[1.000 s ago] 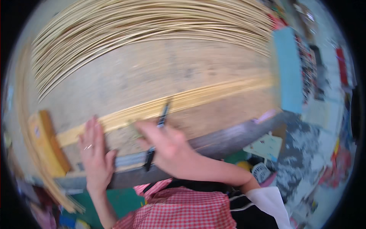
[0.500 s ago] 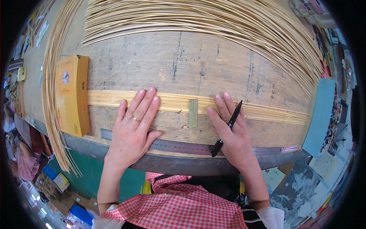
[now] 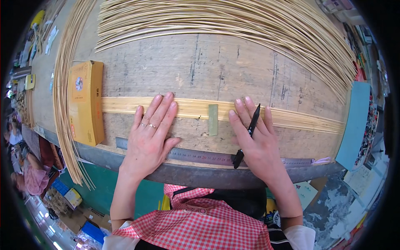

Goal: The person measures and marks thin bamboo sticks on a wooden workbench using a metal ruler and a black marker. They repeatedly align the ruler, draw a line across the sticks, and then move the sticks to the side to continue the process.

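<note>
Thin strips lie flat in a row

The pale strips lie side by side across the table, between a yellow box and a blue block. The left hand lies flat on them, its long fingers near each other and its thumb stuck out; it holds nothing, and two rings shine on it. The right hand also touches the strips, with a black pen tucked between its fingers. In the gap between the hands is a small green piece, its top part on the strips and its bottom part on the wood.

Nearer the person is a long metal ruler, partly hidden by both hands. It runs along the dark edge of the table. The table top is light brown, with many black lines and smudges. A big pile of long sticks bends across the far side. More sticks lie left of the box, and their ends hang over the edge.

The person wears a red and white checked apron. Below the table on the left, the floor is green. Farther left is another person in pink. On the right there is a grey patch with white smears.
</note>
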`<state>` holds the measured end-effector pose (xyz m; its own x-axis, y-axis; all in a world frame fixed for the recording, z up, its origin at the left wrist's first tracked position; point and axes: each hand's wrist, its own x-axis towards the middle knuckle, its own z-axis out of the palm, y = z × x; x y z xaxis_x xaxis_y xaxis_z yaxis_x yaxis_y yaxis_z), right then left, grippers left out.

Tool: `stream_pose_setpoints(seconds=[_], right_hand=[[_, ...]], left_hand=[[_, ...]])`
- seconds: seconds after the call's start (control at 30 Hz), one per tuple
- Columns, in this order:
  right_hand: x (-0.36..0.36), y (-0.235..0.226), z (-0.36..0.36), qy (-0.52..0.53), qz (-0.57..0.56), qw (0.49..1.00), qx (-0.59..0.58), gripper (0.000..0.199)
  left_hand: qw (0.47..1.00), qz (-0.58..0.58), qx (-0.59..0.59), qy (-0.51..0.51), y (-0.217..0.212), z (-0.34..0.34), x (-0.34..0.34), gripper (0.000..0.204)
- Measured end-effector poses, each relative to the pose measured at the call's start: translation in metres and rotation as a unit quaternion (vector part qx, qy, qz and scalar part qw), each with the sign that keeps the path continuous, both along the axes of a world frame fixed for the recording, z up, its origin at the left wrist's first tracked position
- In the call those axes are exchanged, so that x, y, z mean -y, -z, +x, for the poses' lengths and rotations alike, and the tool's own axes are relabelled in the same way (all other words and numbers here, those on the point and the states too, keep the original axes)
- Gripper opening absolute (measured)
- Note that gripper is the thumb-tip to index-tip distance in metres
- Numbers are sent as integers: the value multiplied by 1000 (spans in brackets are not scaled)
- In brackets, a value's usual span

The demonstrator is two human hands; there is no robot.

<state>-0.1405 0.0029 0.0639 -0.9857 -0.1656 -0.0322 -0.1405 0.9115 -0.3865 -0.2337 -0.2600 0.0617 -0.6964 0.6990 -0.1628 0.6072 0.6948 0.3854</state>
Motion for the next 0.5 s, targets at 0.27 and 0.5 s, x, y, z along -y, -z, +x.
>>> stream_pose_setpoints(seconds=[0.27,0.5], right_hand=[[-1,6,5,-17,6,1000,9,51],[1,4,4,-7,15,1000,23,45]], left_hand=[[1000,2,-9,5,-4,0,1,87],[1000,25,9,4,-2,-1,4,88]])
